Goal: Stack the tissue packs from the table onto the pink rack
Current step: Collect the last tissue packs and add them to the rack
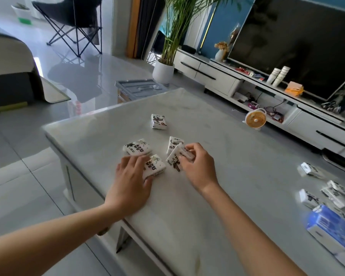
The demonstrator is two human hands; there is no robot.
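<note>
Pale marble counter (pixel 237 176) in a living room, with tissue packs (pixel 158 121) scattered across its middle and right edge. Left hand (pixel 131 182) grips the near-left pack (pixel 155 166), fingers curled over its top, thumb at its near side. Right hand (pixel 199 166) pinches a tilted pack (pixel 174 159) between fingers and thumb, just in front of a flat pack (pixel 173 143)

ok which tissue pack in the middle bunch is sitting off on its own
The far tissue pack, beyond both hands, with bare table all round it; the other four crowd at the left hand and right hand.
</note>
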